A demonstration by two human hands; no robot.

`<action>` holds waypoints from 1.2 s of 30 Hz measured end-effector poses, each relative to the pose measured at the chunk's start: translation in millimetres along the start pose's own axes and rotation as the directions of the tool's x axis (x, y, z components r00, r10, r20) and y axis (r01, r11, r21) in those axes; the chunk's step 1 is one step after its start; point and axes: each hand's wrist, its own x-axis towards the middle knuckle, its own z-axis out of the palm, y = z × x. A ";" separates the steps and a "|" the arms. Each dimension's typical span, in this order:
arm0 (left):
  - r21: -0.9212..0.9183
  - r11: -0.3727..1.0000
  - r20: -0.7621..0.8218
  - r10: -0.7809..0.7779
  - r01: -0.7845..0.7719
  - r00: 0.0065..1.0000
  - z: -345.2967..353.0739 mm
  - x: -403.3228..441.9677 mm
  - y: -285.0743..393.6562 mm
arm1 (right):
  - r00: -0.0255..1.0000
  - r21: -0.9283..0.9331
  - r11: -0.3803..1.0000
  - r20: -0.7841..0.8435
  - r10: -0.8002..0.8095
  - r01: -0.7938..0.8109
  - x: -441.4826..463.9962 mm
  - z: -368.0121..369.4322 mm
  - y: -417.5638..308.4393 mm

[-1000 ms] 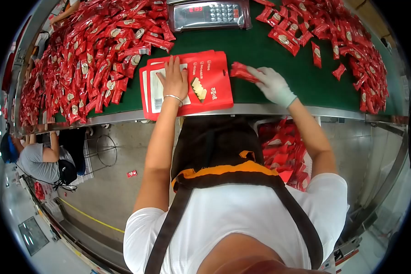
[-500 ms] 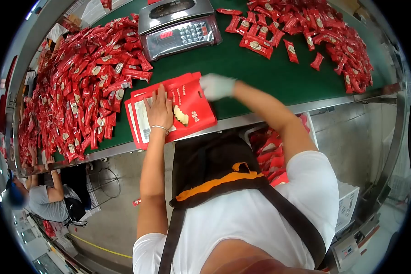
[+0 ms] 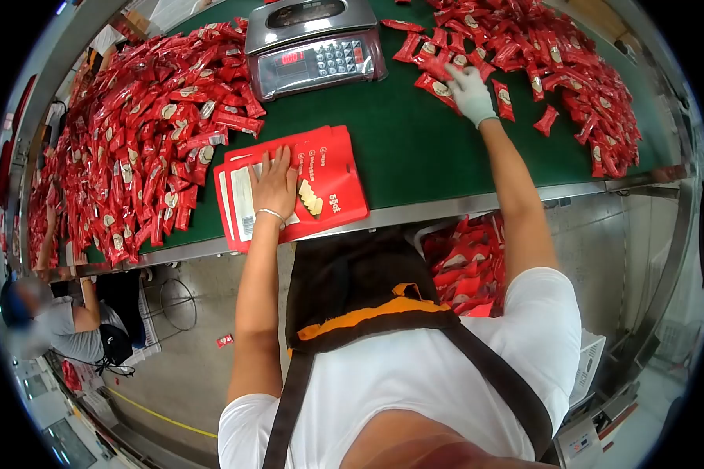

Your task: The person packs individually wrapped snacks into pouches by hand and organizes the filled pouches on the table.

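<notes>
My left hand [image 3: 274, 187], bare with a bracelet at the wrist, lies flat with fingers stretched on a small stack of red printed pouches [image 3: 338, 180] near the table's front edge. The pouches overlap unevenly, and a white label panel shows beside the hand. My right hand [image 3: 472, 95], in a white glove, reaches to the small red wrapped packets [image 3: 438, 87] at the back right. Its fingers are apart over them, and nothing is visibly held. Whether the fingertips touch a packet is hard to make out.
A digital scale [image 3: 317, 59] stands at the back of the green table [image 3: 403, 168]. A large heap of red packets [image 3: 145, 148] covers the left side. Below the front edge is a container of red pouches [image 3: 469, 266]. A co-worker [image 3: 78, 316] is at the far left.
My right hand has moved from the pouches' right edge up and right to the loose packets. My left hand stays flat on the pouches.
</notes>
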 end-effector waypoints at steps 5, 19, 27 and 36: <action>-0.050 0.998 0.031 -0.037 0.038 0.999 -0.1 1.2 -0.5 | 0.986 -0.040 0.999 0.166 0.001 0.005 -28.9 7.4 -2.2; -0.104 0.994 0.009 0.023 -0.022 1.000 0.9 0.6 -3.6 | 0.803 0.346 0.750 -0.017 -0.596 0.564 -114.9 51.1 -195.4; -0.129 0.991 0.044 0.038 -0.032 0.998 1.0 0.7 -10.3 | 0.753 0.596 0.720 0.274 -0.598 0.355 -80.5 44.5 -226.1; -0.096 0.991 0.015 0.098 -0.096 0.995 3.5 -0.7 -4.5 | 0.817 0.894 0.439 0.188 -0.545 0.087 -102.1 100.0 -231.4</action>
